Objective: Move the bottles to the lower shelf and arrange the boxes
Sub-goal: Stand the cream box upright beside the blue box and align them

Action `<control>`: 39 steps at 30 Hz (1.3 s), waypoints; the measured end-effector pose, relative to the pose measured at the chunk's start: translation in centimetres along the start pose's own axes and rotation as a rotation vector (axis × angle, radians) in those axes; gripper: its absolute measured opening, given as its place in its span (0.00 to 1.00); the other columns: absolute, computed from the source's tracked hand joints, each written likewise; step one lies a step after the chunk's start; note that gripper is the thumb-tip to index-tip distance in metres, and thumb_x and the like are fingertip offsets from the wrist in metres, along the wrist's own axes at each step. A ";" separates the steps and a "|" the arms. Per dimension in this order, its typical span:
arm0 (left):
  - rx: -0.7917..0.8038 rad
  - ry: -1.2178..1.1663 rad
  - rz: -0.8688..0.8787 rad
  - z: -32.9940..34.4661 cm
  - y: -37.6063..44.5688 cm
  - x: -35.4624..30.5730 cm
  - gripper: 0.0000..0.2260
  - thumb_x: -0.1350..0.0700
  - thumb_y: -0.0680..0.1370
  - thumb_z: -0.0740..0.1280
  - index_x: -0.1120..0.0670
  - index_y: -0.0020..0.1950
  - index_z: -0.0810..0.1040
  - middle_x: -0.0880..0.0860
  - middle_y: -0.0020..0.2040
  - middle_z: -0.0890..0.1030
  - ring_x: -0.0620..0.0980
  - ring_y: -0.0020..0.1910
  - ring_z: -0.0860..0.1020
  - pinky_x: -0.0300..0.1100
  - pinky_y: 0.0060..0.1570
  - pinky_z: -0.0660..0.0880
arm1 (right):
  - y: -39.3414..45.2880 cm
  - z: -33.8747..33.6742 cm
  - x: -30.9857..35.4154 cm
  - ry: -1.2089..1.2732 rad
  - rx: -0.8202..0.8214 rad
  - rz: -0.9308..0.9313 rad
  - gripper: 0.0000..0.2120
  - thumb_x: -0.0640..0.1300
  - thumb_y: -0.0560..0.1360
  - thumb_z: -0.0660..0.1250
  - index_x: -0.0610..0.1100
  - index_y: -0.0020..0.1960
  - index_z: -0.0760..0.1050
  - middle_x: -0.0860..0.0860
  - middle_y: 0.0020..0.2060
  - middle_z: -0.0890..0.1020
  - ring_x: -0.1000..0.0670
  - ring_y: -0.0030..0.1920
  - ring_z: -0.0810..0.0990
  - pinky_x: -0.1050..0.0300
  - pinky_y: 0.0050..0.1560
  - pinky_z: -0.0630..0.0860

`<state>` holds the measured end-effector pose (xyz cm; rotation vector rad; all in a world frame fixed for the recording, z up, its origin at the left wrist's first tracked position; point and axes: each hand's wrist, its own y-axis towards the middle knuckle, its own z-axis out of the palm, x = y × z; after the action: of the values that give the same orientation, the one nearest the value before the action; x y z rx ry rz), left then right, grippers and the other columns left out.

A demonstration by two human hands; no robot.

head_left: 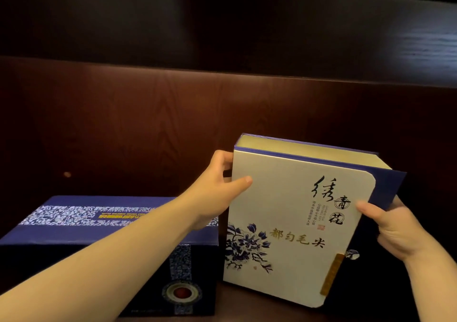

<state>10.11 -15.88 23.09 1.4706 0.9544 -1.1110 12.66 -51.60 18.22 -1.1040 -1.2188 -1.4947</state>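
Observation:
A white gift box [291, 213] with blue flower print, black calligraphy and a blue spine stands upright and slightly tilted on the dark shelf, right of centre. My left hand [217, 185] grips its upper left edge, thumb on the front face. My right hand [393, 230] holds its right edge, thumb on the front and fingers behind the blue flap. To the left lies a dark blue box [103, 223] with a white patterned band and a round emblem on its front. It sits close beside the white box. No bottles are in view.
The dark wooden back panel [173, 129] of the shelf rises behind both boxes. A darker shelf board [222, 25] runs across overhead. The shelf floor [259, 307] shows in front of the white box.

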 end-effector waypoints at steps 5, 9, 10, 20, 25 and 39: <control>0.034 0.027 0.029 0.0 -1.8 0.3 0.18 0.57 0.79 0.71 0.47 0.65 0.69 0.46 0.67 0.73 0.44 0.55 0.83 0.38 0.43 0.80 | 0.5 -0.3 0.2 0.006 0.027 0.025 0.25 0.39 0.66 0.72 0.48 0.63 0.78 0.46 0.51 0.88 0.44 0.50 0.87 0.49 0.38 0.84; 0.022 0.200 0.060 -0.1 -2.3 0.7 0.25 0.43 0.70 0.75 0.41 0.62 0.68 0.41 0.66 0.74 0.41 0.58 0.79 0.44 0.50 0.82 | 0.3 -0.4 -0.1 0.007 0.038 0.009 0.20 0.41 0.67 0.72 0.50 0.58 0.81 0.46 0.51 0.88 0.46 0.50 0.87 0.50 0.39 0.84; 0.013 0.225 0.046 -0.2 -2.0 0.7 0.28 0.41 0.67 0.76 0.41 0.62 0.68 0.41 0.65 0.74 0.41 0.59 0.78 0.45 0.52 0.82 | 0.1 -0.5 -0.3 0.005 0.033 0.001 0.20 0.42 0.67 0.72 0.51 0.58 0.81 0.47 0.51 0.88 0.45 0.51 0.86 0.49 0.41 0.85; 0.196 0.228 -0.104 -1.2 2.5 1.3 0.57 0.43 0.58 0.85 0.42 0.79 0.56 0.50 0.71 0.74 0.50 0.69 0.74 0.58 0.65 0.74 | -4.6 1.5 -6.1 0.002 -0.105 0.014 0.22 0.55 0.71 0.70 0.57 0.64 0.76 0.59 0.57 0.85 0.57 0.56 0.83 0.55 0.56 0.75; 0.172 0.270 -0.096 -1.4 2.3 1.3 0.55 0.41 0.57 0.84 0.41 0.78 0.58 0.51 0.70 0.74 0.53 0.68 0.75 0.60 0.63 0.75 | -4.9 3.2 -6.5 0.030 -0.221 -0.019 0.25 0.57 0.71 0.68 0.54 0.66 0.75 0.57 0.58 0.84 0.58 0.56 0.82 0.59 0.52 0.76; 0.164 0.280 -0.073 -2.3 0.3 1.3 0.54 0.42 0.59 0.84 0.41 0.78 0.57 0.51 0.70 0.74 0.53 0.66 0.76 0.56 0.62 0.78 | -6.0 4.0 -6.4 0.052 -0.238 -0.029 0.19 0.56 0.69 0.70 0.57 0.60 0.77 0.58 0.56 0.84 0.60 0.53 0.82 0.61 0.50 0.75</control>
<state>11.12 -13.67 22.04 1.7707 1.1385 -1.0738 8.58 -46.28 11.28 -1.1978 -1.0449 -1.7132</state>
